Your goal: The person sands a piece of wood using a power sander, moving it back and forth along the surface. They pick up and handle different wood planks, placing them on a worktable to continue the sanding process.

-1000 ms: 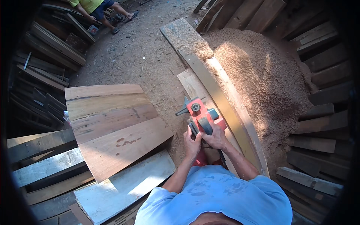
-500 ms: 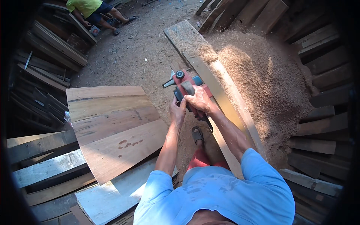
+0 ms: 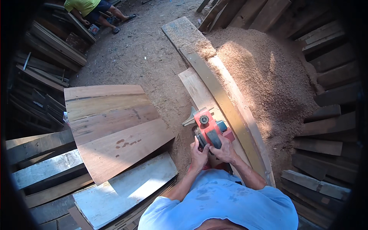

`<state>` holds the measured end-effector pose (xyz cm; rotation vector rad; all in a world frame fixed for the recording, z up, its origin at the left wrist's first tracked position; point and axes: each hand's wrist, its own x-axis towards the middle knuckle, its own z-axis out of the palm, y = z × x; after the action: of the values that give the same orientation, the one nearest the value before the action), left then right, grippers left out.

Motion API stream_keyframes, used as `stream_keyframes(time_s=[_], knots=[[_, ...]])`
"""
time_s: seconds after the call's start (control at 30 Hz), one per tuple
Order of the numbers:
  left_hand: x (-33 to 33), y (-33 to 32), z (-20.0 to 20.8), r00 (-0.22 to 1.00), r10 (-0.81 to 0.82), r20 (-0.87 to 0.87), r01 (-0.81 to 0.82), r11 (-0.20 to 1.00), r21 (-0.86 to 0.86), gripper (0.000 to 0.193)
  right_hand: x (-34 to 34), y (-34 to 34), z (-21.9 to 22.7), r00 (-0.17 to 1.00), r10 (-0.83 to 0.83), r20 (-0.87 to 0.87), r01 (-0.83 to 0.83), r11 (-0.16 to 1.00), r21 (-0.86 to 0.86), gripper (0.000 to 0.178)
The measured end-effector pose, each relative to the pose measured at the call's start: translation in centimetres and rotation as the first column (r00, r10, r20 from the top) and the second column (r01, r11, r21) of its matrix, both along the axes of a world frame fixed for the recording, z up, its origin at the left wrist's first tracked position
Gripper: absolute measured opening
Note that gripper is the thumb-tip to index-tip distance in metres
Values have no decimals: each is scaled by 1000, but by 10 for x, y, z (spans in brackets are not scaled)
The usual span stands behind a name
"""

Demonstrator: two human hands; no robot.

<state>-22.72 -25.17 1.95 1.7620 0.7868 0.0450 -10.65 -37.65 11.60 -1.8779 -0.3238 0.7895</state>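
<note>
A red electric hand planer [image 3: 206,116] with a black front knob sits on a pale wooden board [image 3: 194,87], close in front of my body. My right hand [image 3: 226,150] is wrapped round its dark rear handle. My left hand [image 3: 199,156] grips the planer's dark left side, its thumb close to the right hand. The board lies along the left side of a long tan beam [image 3: 214,94], and its far end shows bare wood. The planer's underside is hidden against the board.
A large heap of wood shavings [image 3: 264,76] lies right of the beam. At left, several wide planks [image 3: 115,126] lie side by side near a white board [image 3: 126,191]. Stacked timber [image 3: 326,126] lines the right side. Another person [image 3: 90,9] bends down at the far left.
Both hands have drawn the planer back toward my body along the board, uncovering the board's far end. My elbows are now more bent. The view has shifted slightly.
</note>
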Motion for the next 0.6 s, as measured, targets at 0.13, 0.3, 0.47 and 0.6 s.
stream_keyframes(time_s=[0.13, 0.3, 0.47, 0.6], knots=[[61, 58, 2, 996, 37, 86, -42, 997, 61, 81, 53, 55, -24, 997, 43, 70, -49, 995, 85, 44], [150, 132, 21, 912, 182, 368, -67, 951, -302, 45, 135, 140, -15, 994, 31, 104, -41, 995, 95, 44], [205, 208, 19, 933, 90, 348, -38, 987, -153, 41, 190, 198, 13, 994, 79, -74, -70, 991, 116, 47], [198, 189, 14, 935, 74, 346, -26, 990, -140, 43, 183, 184, -3, 996, 26, 86, -34, 995, 93, 48]])
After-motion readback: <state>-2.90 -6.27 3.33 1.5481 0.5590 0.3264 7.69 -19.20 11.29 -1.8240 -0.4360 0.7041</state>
